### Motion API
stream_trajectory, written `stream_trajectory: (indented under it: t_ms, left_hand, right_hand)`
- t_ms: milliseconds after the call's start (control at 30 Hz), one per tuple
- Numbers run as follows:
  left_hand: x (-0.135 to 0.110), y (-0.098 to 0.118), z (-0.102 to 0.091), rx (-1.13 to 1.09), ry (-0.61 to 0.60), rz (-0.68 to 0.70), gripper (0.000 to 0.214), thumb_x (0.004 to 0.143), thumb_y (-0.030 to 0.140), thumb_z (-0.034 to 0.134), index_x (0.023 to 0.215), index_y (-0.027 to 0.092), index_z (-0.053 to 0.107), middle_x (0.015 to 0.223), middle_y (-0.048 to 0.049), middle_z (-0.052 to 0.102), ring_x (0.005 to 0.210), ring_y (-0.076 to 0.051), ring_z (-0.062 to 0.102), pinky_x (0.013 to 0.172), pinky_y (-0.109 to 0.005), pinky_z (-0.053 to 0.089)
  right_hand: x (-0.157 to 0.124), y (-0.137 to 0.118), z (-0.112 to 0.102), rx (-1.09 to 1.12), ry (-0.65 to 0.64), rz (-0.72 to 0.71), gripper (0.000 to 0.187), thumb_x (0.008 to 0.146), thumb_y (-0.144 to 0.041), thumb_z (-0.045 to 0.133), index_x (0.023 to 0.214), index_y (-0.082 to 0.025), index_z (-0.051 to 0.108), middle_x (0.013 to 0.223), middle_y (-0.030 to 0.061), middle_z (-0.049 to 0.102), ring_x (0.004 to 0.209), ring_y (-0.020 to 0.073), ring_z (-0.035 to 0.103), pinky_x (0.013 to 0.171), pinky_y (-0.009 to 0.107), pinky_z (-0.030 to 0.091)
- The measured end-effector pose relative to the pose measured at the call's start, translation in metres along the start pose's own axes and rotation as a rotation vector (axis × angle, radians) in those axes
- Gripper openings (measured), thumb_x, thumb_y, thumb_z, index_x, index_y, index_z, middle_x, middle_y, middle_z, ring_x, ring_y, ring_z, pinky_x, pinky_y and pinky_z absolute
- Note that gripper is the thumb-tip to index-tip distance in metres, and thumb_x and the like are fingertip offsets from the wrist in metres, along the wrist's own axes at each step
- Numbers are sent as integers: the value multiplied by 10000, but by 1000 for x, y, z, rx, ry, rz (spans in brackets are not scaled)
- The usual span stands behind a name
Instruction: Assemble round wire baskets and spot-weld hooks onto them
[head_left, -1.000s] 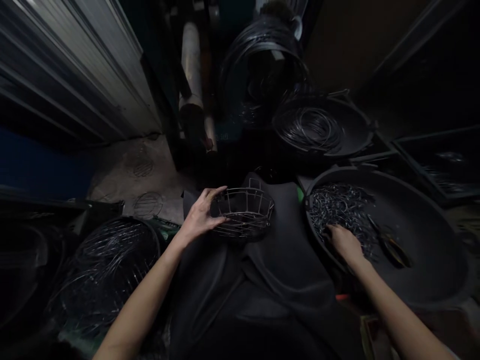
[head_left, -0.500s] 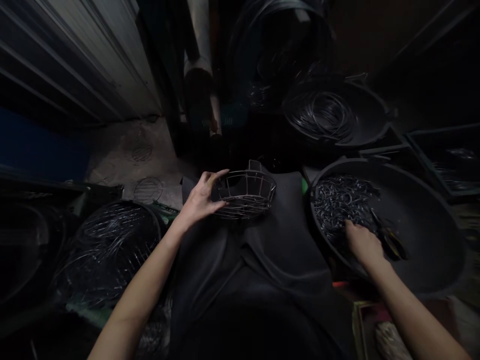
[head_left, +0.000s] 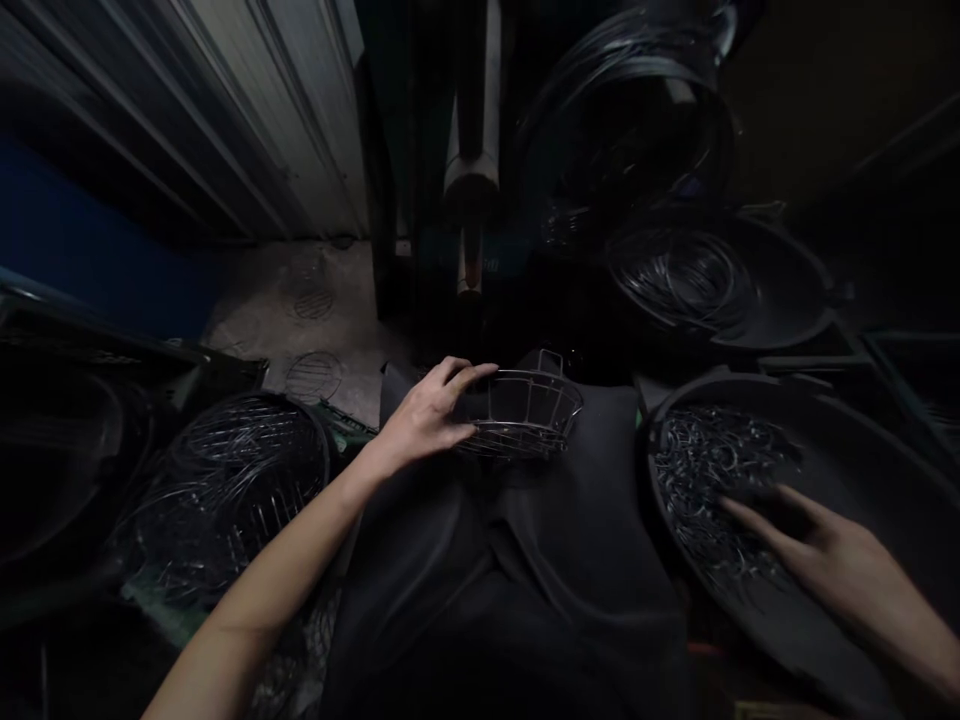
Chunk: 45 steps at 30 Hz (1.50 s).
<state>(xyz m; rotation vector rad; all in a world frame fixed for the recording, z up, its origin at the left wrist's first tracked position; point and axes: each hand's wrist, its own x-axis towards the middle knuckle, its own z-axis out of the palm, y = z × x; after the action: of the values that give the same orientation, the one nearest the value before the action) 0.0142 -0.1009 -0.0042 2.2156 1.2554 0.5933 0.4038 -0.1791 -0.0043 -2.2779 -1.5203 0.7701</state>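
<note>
Metal-wire round basket (head_left: 529, 415) on dark cloth, near rim gripped by left hand (head_left: 427, 420), thumb on top and fingers beneath, right hand (head_left: 840, 560) with fingers spread open over small bent wire pieces (head_left: 697, 470) in black round tub (head_left: 877, 450).

Right of the basket (head_left: 525, 415), the right hand (head_left: 844, 565) was blurred over the tub (head_left: 862, 440) of wire bits (head_left: 697, 470). Whether its fingers (head_left: 750, 515) pinched any was unclear. The tub ran off the right edge.

Corrugated shutter (head_left: 247, 110); wire coils (head_left: 686, 275); wire grilles (head_left: 240, 480)
</note>
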Motion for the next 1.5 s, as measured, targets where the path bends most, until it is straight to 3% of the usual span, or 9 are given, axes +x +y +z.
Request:
stream_trajectory:
  t_ms: [167,333,533,700,833,1000,1133,1367,1500]
  left_hand:
    - [12,2,-5,71,67,33,709,694,107,615,1342,281,385,1203,-50,438,1086,-208,502,920,-339,462]
    - [17,-5,-6,102,92,31,716,700,94,604,1347,280,362,1224,-67,435,1127,-232,475,945,-388,448]
    - [18,-11,-9,96,110,-7,694,709,111,610,1339,277,370,1222,-68,428,1125,-235,481,941,-380,454]
    - [19,-16,-10,56,114,-49,654,720,116,606,1323,251,393,1224,-73,435,1099,-228,507,905,-360,480]
    - [19,-18,-7,42,121,-41,653,717,114,608,1317,255,393,1218,-70,438,1104,-226,504,924,-363,473]
    - [18,-18,-7,41,124,-19,656,722,115,606,1323,252,382,1218,-71,430,1122,-224,490,943,-365,459]
    - [16,-17,-11,40,110,-26,641,730,133,613,1318,260,390,1206,-67,435,1117,-222,495,926,-358,468]
    - [15,-21,-13,22,131,-51,630,738,147,611,1322,239,393,1221,-75,427,1130,-225,488,936,-366,463]
    - [16,-23,-15,16,157,-66,652,713,113,609,1314,256,401,1222,-66,424,1122,-225,493,937,-374,465]
  right_hand:
    - [1,-131,29,714,-425,-139,463,617,-457,753,967,-212,575,734,17,632,565,150,607,462,250,490]
    - [29,-180,66,741,-449,-352,293,712,-406,696,870,-164,648,680,5,619,517,103,561,469,227,487]
    - [41,-184,102,549,-116,-627,198,790,-335,631,922,-211,712,908,44,704,813,187,649,767,335,529]
    - [38,-184,96,644,-220,-504,209,771,-357,667,892,-190,702,654,-3,656,485,107,566,481,233,479]
    - [46,-189,98,667,-219,-489,200,767,-354,672,867,-182,695,676,-8,663,445,90,549,441,219,463]
    - [53,-181,118,425,41,-887,145,840,-247,595,932,-207,700,900,33,723,810,167,681,745,286,553]
    - [58,-168,120,114,111,-1190,250,871,-204,556,1099,-216,659,1049,45,704,905,165,683,786,263,556]
    - [63,-174,107,-136,48,-1400,364,903,-163,453,1240,-211,583,1168,66,645,892,158,685,771,253,550]
    - [67,-179,108,-214,134,-1496,392,898,-129,446,1256,-225,572,1172,67,642,772,128,685,674,223,535]
